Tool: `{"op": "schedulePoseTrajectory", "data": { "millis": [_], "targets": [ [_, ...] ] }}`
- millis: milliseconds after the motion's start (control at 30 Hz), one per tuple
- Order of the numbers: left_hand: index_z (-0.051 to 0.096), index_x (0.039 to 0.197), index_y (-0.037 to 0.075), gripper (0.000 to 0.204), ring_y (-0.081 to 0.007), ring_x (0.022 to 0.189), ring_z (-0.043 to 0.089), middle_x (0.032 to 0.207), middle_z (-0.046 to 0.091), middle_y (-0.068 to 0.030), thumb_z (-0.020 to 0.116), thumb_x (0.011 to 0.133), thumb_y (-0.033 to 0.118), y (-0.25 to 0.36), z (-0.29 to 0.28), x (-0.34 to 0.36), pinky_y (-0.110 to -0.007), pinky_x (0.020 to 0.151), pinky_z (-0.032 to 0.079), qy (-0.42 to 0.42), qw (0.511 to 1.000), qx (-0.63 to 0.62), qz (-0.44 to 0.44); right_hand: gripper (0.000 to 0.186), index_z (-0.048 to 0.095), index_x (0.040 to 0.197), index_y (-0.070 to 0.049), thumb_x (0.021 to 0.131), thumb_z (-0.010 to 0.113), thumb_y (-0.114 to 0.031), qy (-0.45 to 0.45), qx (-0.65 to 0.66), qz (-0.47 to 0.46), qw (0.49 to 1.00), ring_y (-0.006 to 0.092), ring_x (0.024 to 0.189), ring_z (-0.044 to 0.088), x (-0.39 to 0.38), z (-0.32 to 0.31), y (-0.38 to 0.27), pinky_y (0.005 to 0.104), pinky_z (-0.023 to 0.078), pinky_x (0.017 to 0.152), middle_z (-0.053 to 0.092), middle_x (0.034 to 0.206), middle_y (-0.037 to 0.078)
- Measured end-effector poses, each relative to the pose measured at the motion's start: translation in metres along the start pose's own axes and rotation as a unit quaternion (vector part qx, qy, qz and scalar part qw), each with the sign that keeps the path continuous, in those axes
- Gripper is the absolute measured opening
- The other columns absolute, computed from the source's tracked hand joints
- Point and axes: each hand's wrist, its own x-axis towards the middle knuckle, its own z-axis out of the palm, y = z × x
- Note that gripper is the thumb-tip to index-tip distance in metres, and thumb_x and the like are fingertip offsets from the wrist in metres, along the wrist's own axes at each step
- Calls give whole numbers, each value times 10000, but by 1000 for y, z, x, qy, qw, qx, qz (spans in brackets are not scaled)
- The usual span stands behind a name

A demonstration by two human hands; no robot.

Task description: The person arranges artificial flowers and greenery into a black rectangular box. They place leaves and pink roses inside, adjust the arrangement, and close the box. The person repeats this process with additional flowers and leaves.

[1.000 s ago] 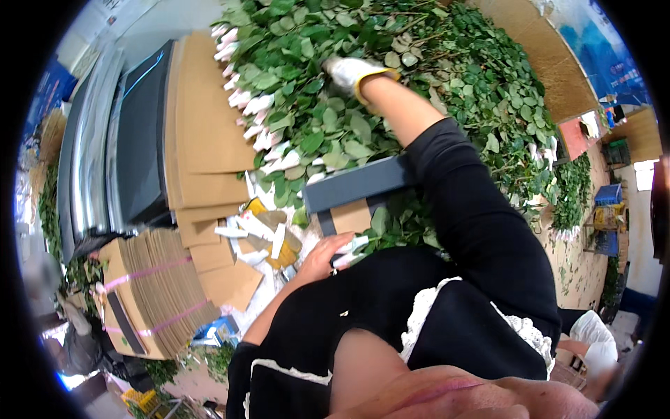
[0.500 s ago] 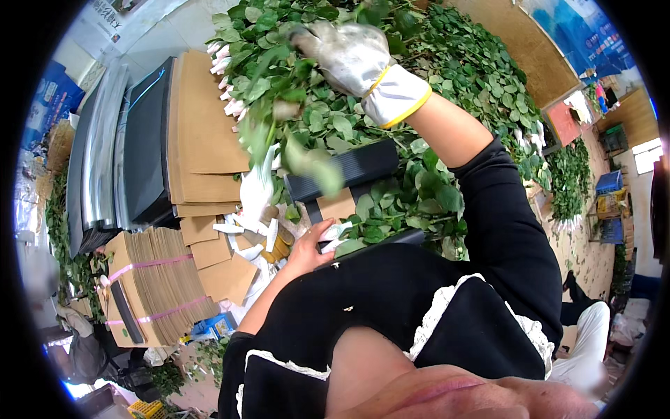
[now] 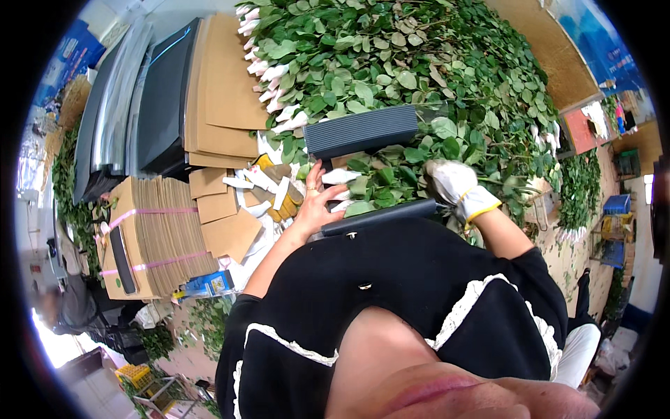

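My left hand (image 3: 319, 200) is bare, its fingers spread beside the white-sleeved flower heads (image 3: 340, 176) at the left end of a leafy bunch (image 3: 387, 183). That bunch lies between two dark ribbed bars (image 3: 361, 131), the nearer one close to my body. A white glove with a yellow cuff covers my right hand (image 3: 453, 185). It is closed around the leafy stems at the bunch's right end, and its fingertips are partly hidden among leaves. Beyond the bars lies a broad heap of leafy flower stems (image 3: 398, 63), with pale sleeved heads along its left edge.
Brown cardboard sheets (image 3: 227, 84) and dark sleeves (image 3: 164, 105) stand at the left. Nearer is a stack of cardboard tied with pink bands (image 3: 157, 237). A yellow-brown glove (image 3: 283, 185) lies among loose white sleeves. More leafy stems (image 3: 579, 185) lie at the right.
My right hand has come down from over the far heap to the bunch's right end. The blurred leafy stems that hung in the air are gone from there. My left hand stays at the flower heads.
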Motion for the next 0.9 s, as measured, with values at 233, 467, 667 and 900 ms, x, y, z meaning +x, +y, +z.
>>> {"op": "schedulePoseTrajectory", "data": {
  "millis": [233, 467, 667, 900],
  "targets": [
    [709, 1003, 74, 372, -314, 1248, 494, 1343, 539, -125, 806, 653, 155, 22, -23, 32, -387, 1002, 441, -94, 994, -28, -55, 258, 644, 1047, -60, 840, 572, -197, -95, 41, -31, 994, 361, 933, 660, 13, -19, 18, 451, 533, 780, 677, 966, 195],
    [721, 985, 94, 268, -359, 1235, 520, 1344, 517, -196, 772, 723, 62, 7, -1, 10, -383, 992, 450, 23, 996, -77, -41, 426, 669, 985, -48, 920, 577, -458, 207, 222, -32, 952, 216, 748, 653, 183, -135, -5, 369, 516, 667, 689, 867, 134],
    [724, 1012, 125, 286, -343, 1217, 535, 1336, 529, -166, 773, 732, 90, -7, 3, 14, -391, 985, 460, -33, 996, -73, -33, 321, 650, 1160, -64, 874, 513, -114, 99, -61, -45, 992, 324, 1076, 631, 389, -85, -44, 407, 507, 928, 635, 1199, 155],
    [715, 977, 118, 323, -341, 1185, 541, 1317, 514, -180, 772, 663, 70, -8, 7, 10, -398, 972, 455, -19, 996, -69, -44, 247, 691, 1019, -72, 866, 508, -135, 273, -102, -115, 950, 278, 992, 666, 367, -111, -69, 418, 548, 777, 676, 1081, 122]
  ]
}}
